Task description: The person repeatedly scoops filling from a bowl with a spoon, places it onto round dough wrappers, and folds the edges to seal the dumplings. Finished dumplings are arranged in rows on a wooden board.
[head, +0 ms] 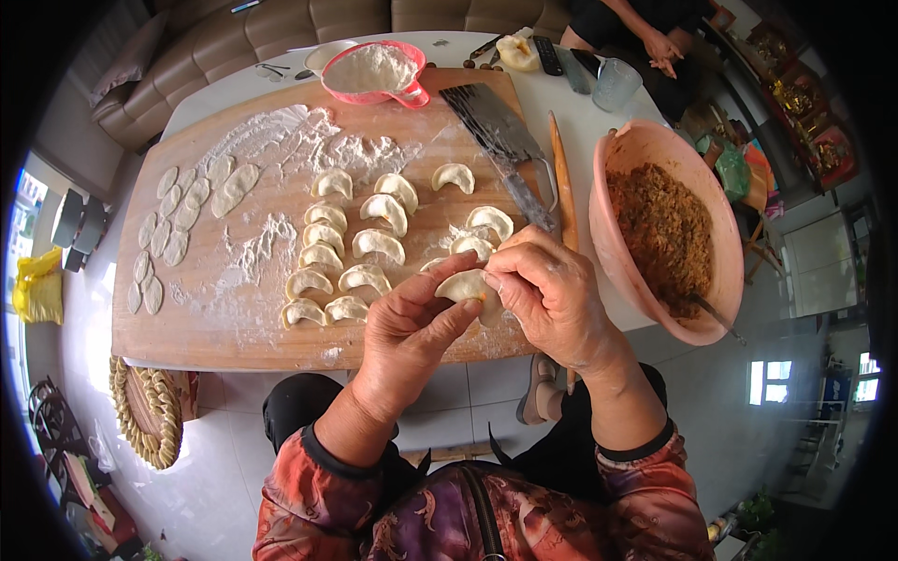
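A dumpling (463, 286) with a bit of orange filling at its edge is pinched between both hands, above the front of a wooden board (210, 343). My left hand (414, 326) grips its left end with thumb and fingers. My right hand (551, 298) pinches the right side of the dough. Folded dumplings (379, 245) stand in rough columns just beyond; some near the right are partly hidden behind my fingers. Flat round dough wrappers (186, 214) lie at the board's left. At the right, a pink basin (600, 231) holds minced filling (659, 231) with a metal utensil (708, 312) in it.
A cleaver (484, 119) and a wooden rolling pin (561, 182) lie right of the dumplings. Behind are a red scoop of flour (375, 70), a plastic jug (617, 84) and a remote control (547, 56). Another person's hands (661, 52) rest at the far right.
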Demonstrator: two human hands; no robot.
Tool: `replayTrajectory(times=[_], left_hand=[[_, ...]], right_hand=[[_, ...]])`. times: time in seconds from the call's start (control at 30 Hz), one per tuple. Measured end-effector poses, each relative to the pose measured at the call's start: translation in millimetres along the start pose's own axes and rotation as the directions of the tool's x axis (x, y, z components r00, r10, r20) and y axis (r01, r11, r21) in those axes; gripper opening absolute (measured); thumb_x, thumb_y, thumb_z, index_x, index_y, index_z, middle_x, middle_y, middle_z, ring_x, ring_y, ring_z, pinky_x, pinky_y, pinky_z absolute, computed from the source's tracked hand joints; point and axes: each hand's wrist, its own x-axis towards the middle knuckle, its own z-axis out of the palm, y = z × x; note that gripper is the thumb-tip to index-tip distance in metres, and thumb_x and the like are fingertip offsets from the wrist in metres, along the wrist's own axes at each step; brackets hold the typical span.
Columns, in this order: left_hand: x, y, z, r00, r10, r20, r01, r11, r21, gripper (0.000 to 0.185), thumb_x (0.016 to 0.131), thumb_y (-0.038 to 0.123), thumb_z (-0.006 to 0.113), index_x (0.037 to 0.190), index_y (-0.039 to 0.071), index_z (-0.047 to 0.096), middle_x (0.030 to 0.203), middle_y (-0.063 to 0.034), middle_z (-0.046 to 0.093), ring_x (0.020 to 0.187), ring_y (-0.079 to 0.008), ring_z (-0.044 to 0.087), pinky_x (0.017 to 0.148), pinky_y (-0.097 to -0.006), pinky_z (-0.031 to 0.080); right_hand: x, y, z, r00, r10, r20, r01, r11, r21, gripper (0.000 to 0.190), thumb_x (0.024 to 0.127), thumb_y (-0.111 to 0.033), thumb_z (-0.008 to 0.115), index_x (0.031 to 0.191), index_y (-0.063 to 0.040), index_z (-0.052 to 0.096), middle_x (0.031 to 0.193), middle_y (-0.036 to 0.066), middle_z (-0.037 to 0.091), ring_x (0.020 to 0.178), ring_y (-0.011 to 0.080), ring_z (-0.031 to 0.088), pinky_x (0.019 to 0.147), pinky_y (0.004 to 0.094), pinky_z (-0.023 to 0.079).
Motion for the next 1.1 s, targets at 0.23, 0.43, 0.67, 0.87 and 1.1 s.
replayTrajectory(times=[0.23,0.43,0.67,0.87,1.1], left_hand=[[2.3,1.7,-4.8,0.992,-0.097,0.079,0.106,0.987,-0.121,0.048,0.095,-0.001,0.066,0.141,0.001,0.053,0.103,-0.0021,0.070,0.092,-0.0055,0.062,0.085,-0.0213,0.049],[0.0,-6.7,0.4,0.984,0.170,0.049,-0.171,0.985,0.029,0.049,0.095,-0.007,0.063,0.142,-0.002,0.050,0.131,-0.0112,0.062,0.119,-0.0152,0.059,0.101,-0.0287,0.050],[-1.5,-13.2,0.8,0.958,0.269,0.094,-0.272,0.962,0.014,0.052,0.093,-0.015,0.059,0.142,-0.004,0.048,0.142,-0.0138,0.053,0.134,-0.0213,0.050,0.108,-0.0331,0.047],[-2.0,-14.8,0.0,0.959,0.278,0.062,-0.282,0.957,0.069,0.054,0.091,-0.016,0.061,0.141,-0.003,0.049,0.146,-0.0141,0.052,0.136,-0.0231,0.049,0.110,-0.0335,0.045],[-2.0,-24.7,-2.6,0.916,0.388,0.099,-0.400,0.894,0.201,0.055,0.090,-0.013,0.065,0.142,-0.003,0.050,0.141,-0.0140,0.057,0.129,-0.0207,0.056,0.108,-0.0320,0.046]], right_hand=[[-3.2,3.9,0.8,0.997,-0.019,-0.075,0.022,0.999,0.042,0.011,0.090,-0.004,0.071,0.100,-0.001,0.068,0.089,0.009,0.063,0.076,0.0194,0.062,0.067,0.0295,0.051],[3.0,-0.9,-1.2,0.993,-0.077,-0.090,0.077,0.997,0.000,0.020,0.081,0.000,0.075,0.100,-0.004,0.070,0.093,0.009,0.064,0.085,0.0262,0.062,0.072,0.0355,0.052],[0.5,3.5,-0.1,0.986,-0.158,-0.047,0.159,0.987,0.023,0.013,0.081,-0.005,0.076,0.093,-0.004,0.071,0.093,0.006,0.064,0.089,0.0245,0.059,0.078,0.0347,0.050],[2.5,-2.5,4.5,0.981,-0.145,-0.129,0.147,0.989,0.009,0.022,0.072,-0.002,0.080,0.091,-0.006,0.071,0.090,0.005,0.063,0.087,0.0244,0.059,0.073,0.0362,0.050],[-0.5,2.3,7.8,0.977,-0.202,-0.072,0.206,0.977,0.054,0.026,0.072,-0.004,0.081,0.096,-0.009,0.074,0.093,0.004,0.063,0.087,0.0237,0.059,0.074,0.0357,0.049]])
